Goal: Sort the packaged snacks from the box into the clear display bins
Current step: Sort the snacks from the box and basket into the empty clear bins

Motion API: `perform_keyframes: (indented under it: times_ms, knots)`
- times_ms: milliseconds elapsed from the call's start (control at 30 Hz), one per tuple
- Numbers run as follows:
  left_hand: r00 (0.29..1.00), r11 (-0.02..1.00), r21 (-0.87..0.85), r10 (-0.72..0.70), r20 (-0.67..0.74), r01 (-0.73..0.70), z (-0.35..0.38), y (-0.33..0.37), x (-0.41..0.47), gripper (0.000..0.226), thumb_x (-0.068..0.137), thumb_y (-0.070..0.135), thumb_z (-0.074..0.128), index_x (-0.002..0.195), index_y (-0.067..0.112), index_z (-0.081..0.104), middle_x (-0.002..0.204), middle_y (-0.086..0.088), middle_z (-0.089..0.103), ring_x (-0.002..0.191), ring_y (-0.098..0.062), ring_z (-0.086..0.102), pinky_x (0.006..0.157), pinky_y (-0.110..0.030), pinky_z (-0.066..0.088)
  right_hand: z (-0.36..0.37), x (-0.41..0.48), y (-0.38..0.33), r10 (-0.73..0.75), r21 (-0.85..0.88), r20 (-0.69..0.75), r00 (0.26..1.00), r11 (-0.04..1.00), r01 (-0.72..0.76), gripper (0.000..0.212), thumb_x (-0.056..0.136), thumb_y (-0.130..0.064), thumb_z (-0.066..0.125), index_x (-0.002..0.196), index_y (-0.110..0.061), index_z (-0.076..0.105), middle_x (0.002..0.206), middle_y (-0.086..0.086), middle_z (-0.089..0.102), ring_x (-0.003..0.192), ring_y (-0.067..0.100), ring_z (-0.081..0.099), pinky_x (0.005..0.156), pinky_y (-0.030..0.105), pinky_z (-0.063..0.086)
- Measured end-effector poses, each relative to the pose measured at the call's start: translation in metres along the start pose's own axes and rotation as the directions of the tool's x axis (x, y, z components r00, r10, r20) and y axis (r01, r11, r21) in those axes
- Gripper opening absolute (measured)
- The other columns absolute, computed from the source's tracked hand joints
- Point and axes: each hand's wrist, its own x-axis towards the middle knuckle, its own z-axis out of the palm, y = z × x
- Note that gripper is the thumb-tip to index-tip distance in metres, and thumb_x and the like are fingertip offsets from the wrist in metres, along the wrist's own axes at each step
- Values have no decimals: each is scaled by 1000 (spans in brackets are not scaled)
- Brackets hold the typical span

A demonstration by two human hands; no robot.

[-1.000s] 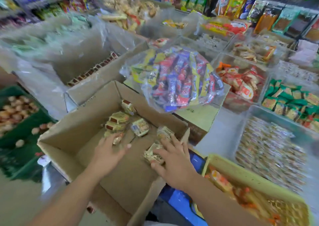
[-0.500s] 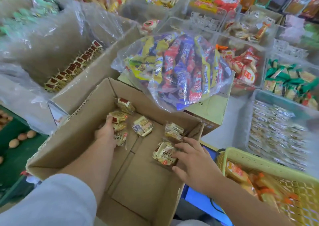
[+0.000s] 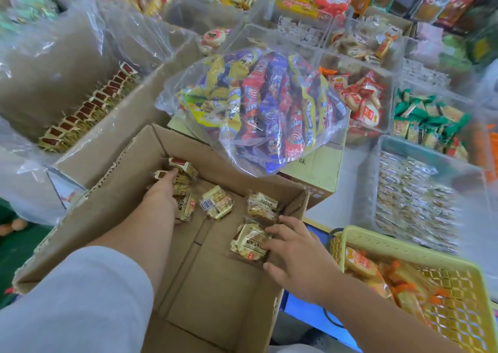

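Shop counter crowded with clear display bins (image 3: 377, 180) | cardboard box (image 3: 215, 298) lower centre, few snack packets (image 3: 215, 204) left | left hand (image 3: 163, 193) over far-corner cluster (image 3: 183, 174), grip hidden | right hand (image 3: 293, 253) spread wide, fingertips on near packet (image 3: 249, 242) | advice: rake packets together, close fingers fully before lifting.

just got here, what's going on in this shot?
A person reaches with both hands into a cardboard box holding a few small snack packets. The left hand lies over the corner packets at the far side; whether it grips any is unclear. The right hand touches a packet by the box's right wall, not yet lifted. The clear bins beyond hold other snacks.
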Motion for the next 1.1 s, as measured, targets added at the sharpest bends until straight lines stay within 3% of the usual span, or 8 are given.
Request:
perform_keyframes:
  times_ms: [167, 267, 400, 467, 633, 833, 933, 1100]
  knots:
    - [998, 1000, -26, 14, -59, -15, -16, -12, 7, 78, 57, 54, 82, 125, 20, 63, 114, -3, 72, 96, -32, 71, 92, -56, 54, 0, -2, 2, -8, 2, 5, 1000, 1000, 8, 58, 91, -64, 34, 139, -38, 55, 153, -18, 35, 150, 14, 6, 119, 48, 29]
    - [999, 996, -83, 15, -45, -19, -22, -21, 7, 66, 61, 44, 79, 121, 19, 64, 109, -3, 74, 92, -28, 73, 87, -50, 58, -1, -1, 1, -12, -9, 13, 1000, 1000, 12, 56, 93, -63, 37, 139, -38, 54, 153, -18, 35, 150, 14, 5, 119, 48, 29]
    - [999, 992, -120, 22, -24, -24, -25, -25, -3, 38, 73, 31, 80, 107, 19, 68, 98, 0, 76, 77, -21, 72, 58, -32, 52, -2, -1, 0, -11, -10, 7, 1000, 1000, 11, 54, 94, -62, 39, 140, -38, 54, 153, -18, 35, 150, 13, 5, 119, 49, 28]
    - [1000, 991, -134, 26, -10, -27, -27, -26, -8, 28, 75, 27, 78, 100, 19, 67, 91, 1, 75, 73, -20, 72, 55, -27, 47, -3, -1, -1, -16, -14, 10, 1000, 1000, 16, 54, 94, -61, 40, 140, -38, 54, 153, -17, 35, 150, 14, 5, 119, 49, 28]
    - [999, 995, -90, 40, 14, -38, -39, -35, -29, 36, 80, 25, 74, 113, 17, 64, 92, -6, 74, 72, -27, 72, 54, -38, 48, -4, -1, 0, -35, -14, 8, 999, 999, 35, 52, 95, -61, 40, 139, -38, 55, 153, -17, 36, 150, 15, 7, 119, 50, 27]
    - [989, 965, -222, 148, 15, -141, -49, -51, -81, 38, 84, 15, 76, 121, 11, 64, 97, -10, 74, 76, -27, 73, 39, -39, 55, -2, -2, 5, -63, -28, -4, 998, 998, 63, 55, 94, -63, 39, 141, -38, 54, 152, -17, 36, 149, 16, 10, 118, 50, 28]
    - [980, 939, -290, 198, 22, -183, -57, -64, -125, 31, 85, 14, 72, 115, 12, 65, 104, -11, 74, 84, -27, 73, 50, -39, 59, -2, -4, 8, -91, -18, -26, 996, 996, 90, 59, 93, -64, 41, 146, -39, 45, 154, -16, 35, 149, 17, 12, 117, 51, 28]
    - [964, 884, -446, 224, 145, -138, -64, -97, -205, 27, 85, 11, 71, 112, 14, 66, 122, -15, 71, 105, -31, 70, 82, -50, 58, -11, -19, 10, -163, 29, -188, 969, 985, 171, 84, 88, -67, 55, 155, -50, 7, 166, -9, 12, 154, 19, 2, 124, 51, 7]
